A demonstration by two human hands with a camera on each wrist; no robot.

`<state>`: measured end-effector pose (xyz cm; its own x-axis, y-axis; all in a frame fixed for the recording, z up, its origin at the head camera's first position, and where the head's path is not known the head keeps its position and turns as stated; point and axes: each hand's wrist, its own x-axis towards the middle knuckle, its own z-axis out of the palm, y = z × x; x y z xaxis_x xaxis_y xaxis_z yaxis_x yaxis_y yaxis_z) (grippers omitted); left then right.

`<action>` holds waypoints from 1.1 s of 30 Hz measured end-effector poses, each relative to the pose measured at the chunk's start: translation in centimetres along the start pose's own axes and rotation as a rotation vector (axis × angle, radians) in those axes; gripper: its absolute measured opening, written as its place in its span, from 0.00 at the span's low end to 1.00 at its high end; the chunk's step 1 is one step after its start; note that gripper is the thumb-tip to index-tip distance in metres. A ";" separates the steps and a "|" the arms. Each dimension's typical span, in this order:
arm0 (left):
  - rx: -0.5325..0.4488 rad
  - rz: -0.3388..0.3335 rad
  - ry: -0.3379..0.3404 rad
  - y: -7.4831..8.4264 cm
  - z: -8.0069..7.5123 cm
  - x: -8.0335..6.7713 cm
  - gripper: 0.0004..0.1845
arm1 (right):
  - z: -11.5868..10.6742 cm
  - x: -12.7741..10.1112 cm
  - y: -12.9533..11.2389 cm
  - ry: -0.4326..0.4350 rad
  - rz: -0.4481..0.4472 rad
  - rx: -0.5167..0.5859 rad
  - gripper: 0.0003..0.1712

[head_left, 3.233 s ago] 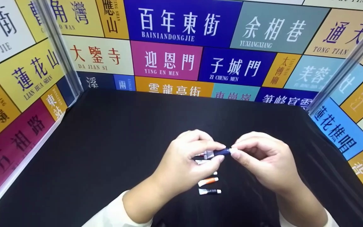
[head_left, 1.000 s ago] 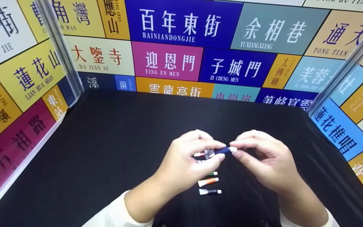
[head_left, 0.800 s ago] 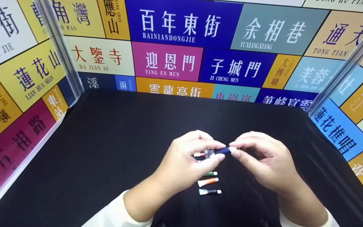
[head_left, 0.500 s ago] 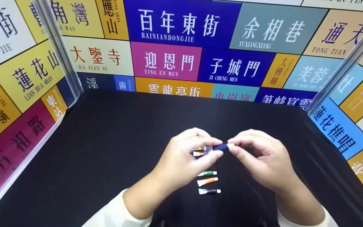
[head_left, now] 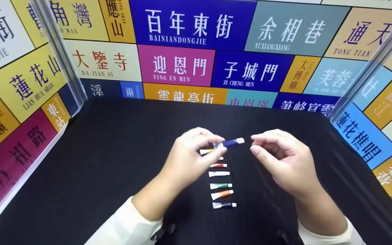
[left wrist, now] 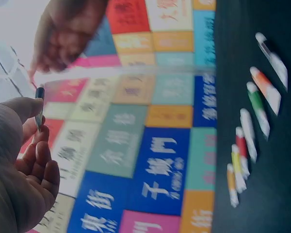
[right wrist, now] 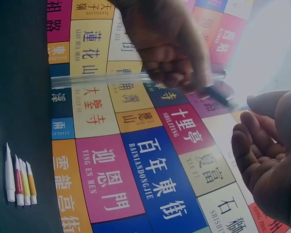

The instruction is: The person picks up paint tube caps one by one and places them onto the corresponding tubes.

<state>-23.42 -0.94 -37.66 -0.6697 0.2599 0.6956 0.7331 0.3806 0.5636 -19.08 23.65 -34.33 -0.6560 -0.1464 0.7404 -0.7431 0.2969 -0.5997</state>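
My left hand [head_left: 191, 158] pinches a small dark blue paint tube [head_left: 232, 142] between thumb and fingers, its white-capped end pointing right. The same tube stands out from the thumb in the left wrist view. Just right of the cap, my right hand [head_left: 286, 165] is apart from the tube, thumb and fingers loosely bent with nothing visible between them. Below the hands, paint tubes lie in a column on the black cloth: black [head_left: 224, 205], orange [head_left: 222, 194], green [head_left: 221, 185], white [head_left: 219, 174] and red [head_left: 218, 165]. Yellowish tubes [left wrist: 235, 172] farther up are partly hidden by my left hand in the head view.
Black cloth [head_left: 131, 136] covers the table. Printed panels [head_left: 179, 64] with coloured street-name signs stand at the back and both sides, with clear strips [head_left: 362, 64] at the corners.
Earlier, the right fingers pinched the blue tube's white end; now they have let go. The left hand has moved the tube up and left, uncovering more tubes on the cloth.
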 end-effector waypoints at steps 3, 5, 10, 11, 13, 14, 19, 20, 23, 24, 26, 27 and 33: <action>0.034 -0.104 -0.022 -2.2 0.9 0.5 0.10 | -0.3 0.1 0.1 0.003 0.017 -0.007 0.17; 0.058 -0.172 -0.049 -3.7 1.6 0.8 0.10 | -0.4 0.1 0.2 -0.003 0.026 -0.018 0.17; 0.119 -0.296 -0.135 -6.8 3.3 2.2 0.10 | -0.6 0.3 0.5 -0.010 0.034 -0.013 0.17; 0.131 -0.316 -0.154 -7.3 3.6 2.5 0.10 | -0.6 0.3 0.5 -0.010 0.034 -0.008 0.17; 0.149 -0.358 -0.189 -8.4 4.1 3.1 0.09 | -0.7 0.3 0.6 -0.006 0.034 -0.005 0.17; 0.158 -0.378 -0.206 -9.0 4.4 3.4 0.09 | -0.7 0.3 0.6 -0.004 0.033 -0.002 0.17; 0.226 -0.485 -0.289 -11.4 5.6 4.3 0.09 | -0.9 0.2 0.6 0.002 0.031 0.014 0.17; 0.245 -0.503 -0.302 -11.8 5.8 4.3 0.09 | -0.9 0.2 0.6 0.002 0.031 0.020 0.17; 0.292 -0.553 -0.336 -12.9 6.4 4.4 0.09 | -1.0 0.1 0.6 0.006 0.030 0.030 0.16; 0.305 -0.566 -0.343 -13.2 6.6 4.4 0.09 | -1.0 0.1 0.6 0.008 0.030 0.034 0.16; 0.332 -0.589 -0.355 -13.7 7.0 4.3 0.09 | -1.0 0.1 0.6 0.006 0.031 0.039 0.16; 0.346 -0.599 -0.360 -14.0 7.2 4.2 0.09 | -1.0 0.1 0.6 0.004 0.031 0.038 0.16; 0.445 -0.619 -0.410 -15.0 7.7 3.6 0.06 | -0.9 0.1 0.5 -0.011 0.023 0.037 0.17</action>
<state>-37.69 1.15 -47.05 -0.9858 0.1581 0.0573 0.1653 0.8490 0.5018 -19.43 24.59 -34.27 -0.6741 -0.1502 0.7232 -0.7322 0.2652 -0.6274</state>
